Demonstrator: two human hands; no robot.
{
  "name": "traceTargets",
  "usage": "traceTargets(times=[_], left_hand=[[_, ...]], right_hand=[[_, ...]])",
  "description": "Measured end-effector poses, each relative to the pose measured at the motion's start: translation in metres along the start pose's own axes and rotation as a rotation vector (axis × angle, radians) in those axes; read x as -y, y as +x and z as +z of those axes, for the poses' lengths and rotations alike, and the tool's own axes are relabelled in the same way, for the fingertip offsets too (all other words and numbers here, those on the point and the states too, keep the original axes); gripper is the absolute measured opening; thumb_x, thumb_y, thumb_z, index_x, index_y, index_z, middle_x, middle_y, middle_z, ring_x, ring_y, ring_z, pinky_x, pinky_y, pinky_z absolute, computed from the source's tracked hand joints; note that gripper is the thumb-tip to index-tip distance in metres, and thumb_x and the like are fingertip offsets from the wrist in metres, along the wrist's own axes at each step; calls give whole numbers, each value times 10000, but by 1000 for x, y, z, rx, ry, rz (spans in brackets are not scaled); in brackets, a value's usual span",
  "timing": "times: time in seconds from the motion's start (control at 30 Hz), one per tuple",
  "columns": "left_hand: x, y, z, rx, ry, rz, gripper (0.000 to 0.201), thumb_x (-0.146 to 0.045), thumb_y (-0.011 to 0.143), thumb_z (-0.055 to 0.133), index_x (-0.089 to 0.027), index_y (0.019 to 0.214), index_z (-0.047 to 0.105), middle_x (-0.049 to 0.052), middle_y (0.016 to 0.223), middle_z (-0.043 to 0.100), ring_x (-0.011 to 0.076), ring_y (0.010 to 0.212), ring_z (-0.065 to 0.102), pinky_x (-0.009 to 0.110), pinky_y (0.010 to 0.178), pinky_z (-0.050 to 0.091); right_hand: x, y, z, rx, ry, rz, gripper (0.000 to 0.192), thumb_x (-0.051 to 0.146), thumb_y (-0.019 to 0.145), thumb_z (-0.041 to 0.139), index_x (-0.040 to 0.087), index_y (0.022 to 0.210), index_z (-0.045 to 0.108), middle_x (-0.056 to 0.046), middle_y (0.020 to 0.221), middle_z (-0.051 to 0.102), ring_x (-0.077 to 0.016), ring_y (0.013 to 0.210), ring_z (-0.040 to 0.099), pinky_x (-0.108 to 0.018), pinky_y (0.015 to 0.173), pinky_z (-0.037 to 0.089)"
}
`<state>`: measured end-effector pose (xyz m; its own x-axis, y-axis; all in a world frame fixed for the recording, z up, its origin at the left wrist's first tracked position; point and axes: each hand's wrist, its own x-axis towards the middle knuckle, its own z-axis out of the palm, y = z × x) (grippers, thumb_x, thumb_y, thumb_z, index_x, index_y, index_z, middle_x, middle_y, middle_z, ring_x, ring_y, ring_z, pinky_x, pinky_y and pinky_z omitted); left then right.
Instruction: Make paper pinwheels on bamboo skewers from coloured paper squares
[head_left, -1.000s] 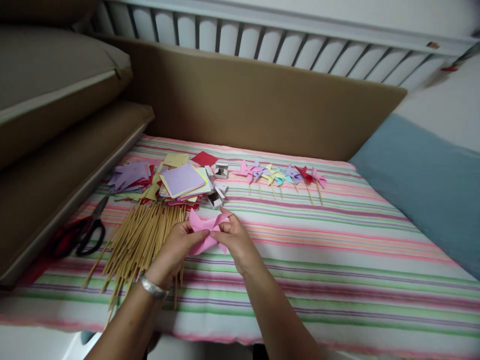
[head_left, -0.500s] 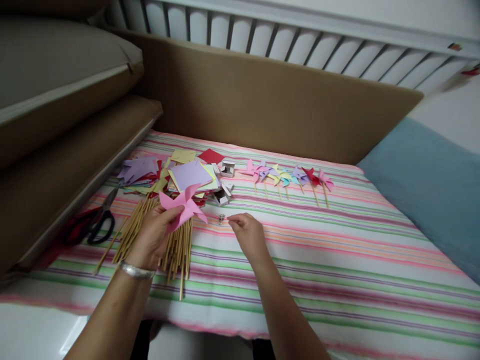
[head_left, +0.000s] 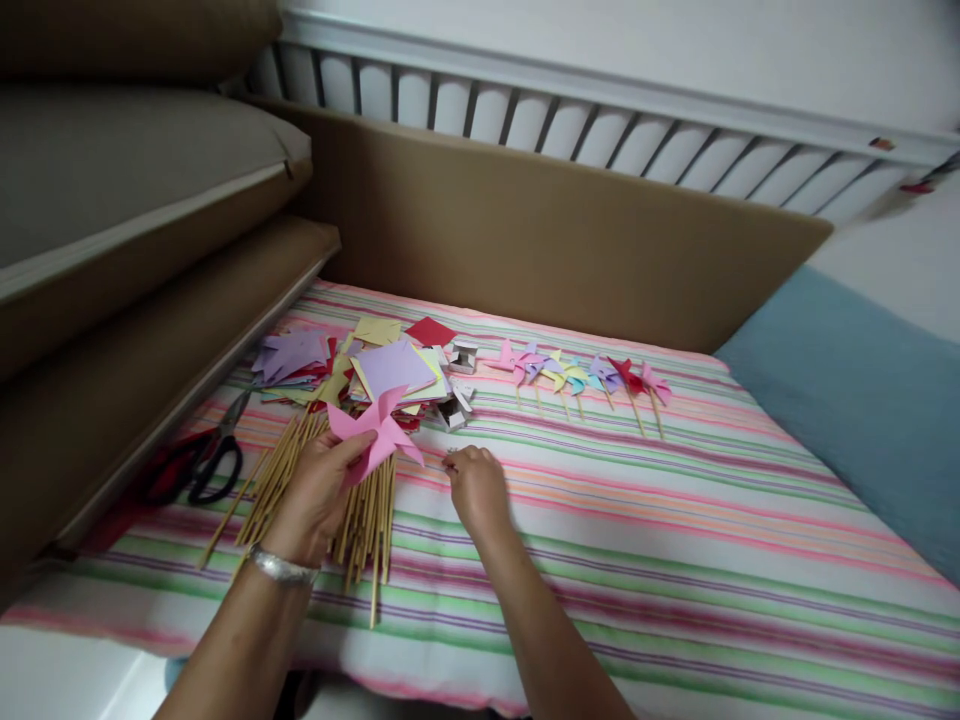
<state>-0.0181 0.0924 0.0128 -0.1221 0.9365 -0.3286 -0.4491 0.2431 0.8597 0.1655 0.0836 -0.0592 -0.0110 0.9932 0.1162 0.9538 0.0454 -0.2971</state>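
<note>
My left hand (head_left: 324, 490) pinches a pink paper pinwheel (head_left: 384, 436), its thumb on the folded centre. My right hand (head_left: 478, 487) is over the striped cloth with thumb and fingertips pressed together, right where small metal pins (head_left: 452, 452) lie. The fingers cover most of these pins, and I cannot make out what is in the pinch. Under and beside my left hand lies a bundle of thin wooden sticks (head_left: 373, 515). Just behind the pinwheel is a stack of coloured paper squares (head_left: 394, 368).
Black-handled scissors (head_left: 217, 465) lie left of the sticks. Cut lilac paper pieces (head_left: 289, 355) and small open boxes (head_left: 456, 405) are near the stack. Finished pinwheels on sticks (head_left: 559, 372) form a row farther right. Brown cushions (head_left: 225, 290) border the left side, a brown board (head_left: 525, 240) the back.
My right hand has moved slightly left onto the small pins, its fingertips now closed over them. The left hand still holds the pink pinwheel. The camera view has shifted a little.
</note>
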Motion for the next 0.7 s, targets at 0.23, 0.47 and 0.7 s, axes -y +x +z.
traceTargets(times=[0.23, 0.47, 0.7], left_hand=[[3, -3, 2, 22, 10, -31, 189, -189, 486, 769, -138, 640, 670, 12, 612, 674, 111, 541, 579, 200, 540, 428], [7, 0, 4, 61, -1, -29, 219, -213, 471, 790, -124, 628, 666, 9, 591, 668, 92, 518, 562, 189, 516, 398], [9, 0, 9, 83, -38, -64, 248, -207, 481, 792, -118, 682, 678, 18, 642, 690, 98, 571, 589, 186, 565, 418]], right_hand=[[0, 1, 2, -41, -10, -1, 252, 99, 845, 438, 182, 886, 673, -74, 864, 655, -200, 848, 541, -291, 774, 360], [2, -8, -2, 97, 90, -52, 179, 113, 793, 529, 197, 819, 685, -57, 851, 683, -201, 832, 583, -278, 738, 379], [2, -8, -4, 64, -19, -39, 237, 61, 793, 467, 172, 840, 671, -68, 853, 680, -214, 815, 572, -295, 710, 360]])
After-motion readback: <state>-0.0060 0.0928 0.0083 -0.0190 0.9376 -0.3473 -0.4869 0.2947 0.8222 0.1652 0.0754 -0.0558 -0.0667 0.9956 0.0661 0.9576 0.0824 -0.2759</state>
